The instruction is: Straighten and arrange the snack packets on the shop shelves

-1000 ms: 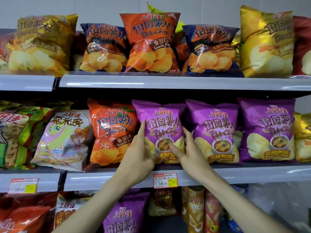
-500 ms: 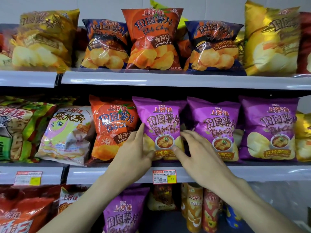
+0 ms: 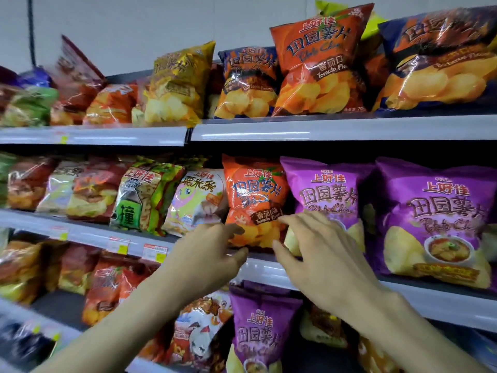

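- The orange tomato packet [image 3: 252, 195] stood upright on the middle shelf [image 3: 443, 300], between a pale pastel packet [image 3: 196, 203] on its left and a purple packet [image 3: 325, 189] on its right, whose edge it touched.
- The left hand [image 3: 207, 254] reached in at the orange packet's lower left corner. Its fingers [image 3: 231, 228] were loosely curved and spread, with the tips over the bag's edge and the thumb lower down by the shelf's front lip. Nothing was pinched between them (real contact with the bag could not be told).
- The right hand [image 3: 320, 254] lay across the lower part of the purple packet. Its fingers were spread and fairly straight, the index tip at the orange packet's brown flavour label and the thumb by that bag's bottom right corner. It held nothing.
- A second purple packet [image 3: 435, 219] stood just beside the first, facing front.
- A green packet [image 3: 145, 197] leaned to the left of the pastel one, and the bags further left were blurred.
- On the top shelf [image 3: 322, 130] a tall orange packet [image 3: 317, 60] stood between two dark blue packets [image 3: 247, 82], with a yellow packet [image 3: 177, 82] tilted further left.
- Below the middle shelf another purple packet [image 3: 261, 329] stood upright, and price tags [image 3: 154, 253] hung on the shelf's front lip left of the hands.
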A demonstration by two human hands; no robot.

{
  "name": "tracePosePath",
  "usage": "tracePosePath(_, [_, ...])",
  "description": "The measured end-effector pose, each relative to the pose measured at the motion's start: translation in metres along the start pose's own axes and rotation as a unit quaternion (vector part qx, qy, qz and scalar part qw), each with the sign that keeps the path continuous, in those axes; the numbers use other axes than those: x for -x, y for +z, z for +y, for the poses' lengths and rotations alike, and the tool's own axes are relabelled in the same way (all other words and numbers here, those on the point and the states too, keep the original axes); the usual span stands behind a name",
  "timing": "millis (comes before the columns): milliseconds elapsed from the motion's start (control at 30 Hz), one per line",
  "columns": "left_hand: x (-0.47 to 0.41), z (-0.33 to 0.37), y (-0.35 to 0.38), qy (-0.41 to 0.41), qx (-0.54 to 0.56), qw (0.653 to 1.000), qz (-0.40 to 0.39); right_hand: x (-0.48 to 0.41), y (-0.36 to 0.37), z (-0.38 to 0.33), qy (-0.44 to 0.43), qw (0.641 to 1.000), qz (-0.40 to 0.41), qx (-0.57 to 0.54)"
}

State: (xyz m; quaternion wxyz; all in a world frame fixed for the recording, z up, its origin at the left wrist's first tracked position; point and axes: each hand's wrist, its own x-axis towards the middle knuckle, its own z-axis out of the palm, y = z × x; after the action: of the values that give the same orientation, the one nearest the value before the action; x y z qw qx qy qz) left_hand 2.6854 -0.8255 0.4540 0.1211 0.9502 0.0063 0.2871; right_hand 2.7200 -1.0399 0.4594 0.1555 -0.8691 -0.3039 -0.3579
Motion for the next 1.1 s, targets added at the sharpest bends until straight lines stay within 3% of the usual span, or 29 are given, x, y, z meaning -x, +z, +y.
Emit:
tracePosePath(400, [0.021,-0.137,-0.049,-0.117,-0.067,0.991,0.020,-0.063,0.073,-0.092,-0.075,0.994,-0.028,-0.076])
tracePosePath(833, [-0.069,-0.299,-0.052,-0.106,-0.043,0.990,0.084,-0.115,0.139,-0.160,0.117,0.993,-0.010,-0.010])
tracePosePath(967, [-0.093,-0.317,-0.040,-0.099,0.029,0.991,0.091,-0.118,0.156,-0.166,0.160,0.986,-0.040,-0.034])
tracePosePath(1100, [-0.113,-0.319,-0.024,-0.098,0.175,0.974,0.107,-0.123,0.170,-0.165,0.193,0.972,-0.053,-0.127])
